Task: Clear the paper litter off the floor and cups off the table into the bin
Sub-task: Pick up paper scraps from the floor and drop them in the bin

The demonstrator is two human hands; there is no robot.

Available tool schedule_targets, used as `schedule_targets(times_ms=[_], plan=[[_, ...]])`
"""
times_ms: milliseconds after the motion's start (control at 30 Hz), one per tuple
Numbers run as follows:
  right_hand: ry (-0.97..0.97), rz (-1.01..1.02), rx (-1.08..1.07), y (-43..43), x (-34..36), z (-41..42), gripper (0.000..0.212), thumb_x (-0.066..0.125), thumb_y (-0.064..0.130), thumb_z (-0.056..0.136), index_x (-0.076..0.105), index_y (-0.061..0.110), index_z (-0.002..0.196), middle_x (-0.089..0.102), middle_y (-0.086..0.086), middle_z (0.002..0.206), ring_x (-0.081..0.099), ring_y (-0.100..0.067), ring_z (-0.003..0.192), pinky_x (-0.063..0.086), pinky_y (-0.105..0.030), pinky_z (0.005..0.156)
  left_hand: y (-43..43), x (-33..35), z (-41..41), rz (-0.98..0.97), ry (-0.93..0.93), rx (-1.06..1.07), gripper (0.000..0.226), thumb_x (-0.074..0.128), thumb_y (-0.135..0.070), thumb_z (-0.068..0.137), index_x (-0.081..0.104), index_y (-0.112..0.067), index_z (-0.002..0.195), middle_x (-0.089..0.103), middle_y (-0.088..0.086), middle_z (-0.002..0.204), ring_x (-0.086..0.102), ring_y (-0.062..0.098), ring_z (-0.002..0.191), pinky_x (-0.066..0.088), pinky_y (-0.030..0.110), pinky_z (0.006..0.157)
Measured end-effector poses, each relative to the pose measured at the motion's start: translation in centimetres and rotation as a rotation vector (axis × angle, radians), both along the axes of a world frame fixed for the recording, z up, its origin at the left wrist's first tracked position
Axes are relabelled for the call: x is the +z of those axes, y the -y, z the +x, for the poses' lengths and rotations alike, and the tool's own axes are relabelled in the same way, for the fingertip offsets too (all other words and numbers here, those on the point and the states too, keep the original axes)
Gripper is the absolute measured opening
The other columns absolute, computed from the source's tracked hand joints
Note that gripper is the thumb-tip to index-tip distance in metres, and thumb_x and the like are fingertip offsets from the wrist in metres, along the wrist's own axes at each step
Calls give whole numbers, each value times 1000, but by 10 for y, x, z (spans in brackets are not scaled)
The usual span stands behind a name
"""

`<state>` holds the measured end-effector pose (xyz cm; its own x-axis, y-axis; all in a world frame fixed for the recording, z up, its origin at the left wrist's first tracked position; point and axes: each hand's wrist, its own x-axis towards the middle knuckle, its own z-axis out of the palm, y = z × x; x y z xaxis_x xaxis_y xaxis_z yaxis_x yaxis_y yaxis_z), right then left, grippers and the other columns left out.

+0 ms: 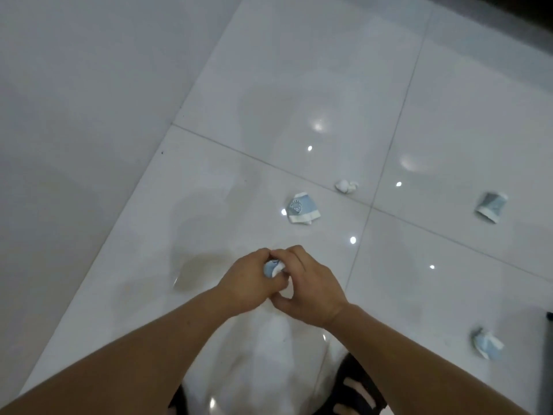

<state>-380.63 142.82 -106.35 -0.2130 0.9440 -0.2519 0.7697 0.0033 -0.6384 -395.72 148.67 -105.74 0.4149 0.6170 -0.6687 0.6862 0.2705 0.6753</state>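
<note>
My left hand (pixel 250 281) and my right hand (pixel 308 287) meet low in the middle of the view, both closed around a crumpled blue-and-white paper piece (pixel 271 268) that shows between the fingers. On the glossy white tile floor ahead lies a flattened blue-and-white paper scrap (pixel 301 208). Beyond it sits a small white paper ball (pixel 346 186). A crushed grey-and-white paper piece (pixel 491 206) lies far right. Another crumpled blue-and-white piece (pixel 486 342) rests at the lower right.
A pale wall (pixel 74 115) runs along the left side of the floor. My feet in dark sandals (pixel 356 387) show at the bottom edge. A dark object's edge (pixel 549 316) pokes in at the right border.
</note>
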Motion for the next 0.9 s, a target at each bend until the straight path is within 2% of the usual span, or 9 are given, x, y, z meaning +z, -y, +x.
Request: schedule_targets(times_ms=[100,200,300,367,400,467,533,700,900], plan=[[54,-15,69,-24,-13,14,85,76,44,75,37,19,147,49,-2,134,52,-21,115,53,-38,83,-18,-7,-1,120,-85,-27,28,66,-34,82,58,-25,108,61,-13,93,60,10,86,43,22,69],[314,-37,-2,-58,-43,36,104,72,58,73,11,33,154,21,-2,155,27,-25,138,40,-42,104,-32,-25,-16,235,-199,-3,31,65,-38,82,57,-27,110,61,-10,95,55,12,83,37,23,69],[499,-103,-115,-92,-72,43,105,66,66,75,-2,43,151,-4,1,160,10,-30,144,37,-50,106,-45,-44,-37,277,-242,-24,33,63,-38,84,56,-28,114,63,-8,99,52,11,78,36,22,68],[517,-183,-156,-108,-89,38,97,65,63,79,1,44,150,-8,2,160,15,-32,142,41,-51,101,-51,-53,-50,280,-252,-10,34,63,-36,84,56,-26,116,64,-6,101,52,11,77,37,21,68],[519,-220,-169,-112,-95,35,90,65,58,81,9,43,150,-3,1,159,21,-33,138,45,-48,97,-54,-55,-55,281,-253,-2,35,64,-35,84,56,-26,116,65,-4,103,53,12,80,38,21,69],[527,-270,-171,-113,-103,30,67,61,42,87,28,35,144,16,-3,153,32,-30,128,48,-41,88,-59,-56,-59,286,-256,4,36,64,-33,83,56,-24,117,65,-2,106,57,15,86,39,22,71],[526,-288,-164,-105,-99,29,51,55,30,90,39,27,138,31,-4,143,40,-27,119,48,-35,82,-63,-47,-57,294,-257,-1,37,64,-32,83,56,-23,118,66,-1,108,60,17,92,41,22,73],[413,-252,-159,-80,-13,43,57,54,40,88,35,29,140,33,2,140,45,-23,116,46,-32,77,-59,29,-28,317,-273,-40,39,63,-32,83,55,-22,120,65,-1,111,61,19,97,42,23,77],[312,-203,-229,-45,186,79,71,57,45,85,26,27,146,33,0,142,46,-24,116,46,-34,79,-52,209,37,343,-226,-163,41,61,-32,85,53,-22,124,64,-1,116,60,19,99,38,22,74]])
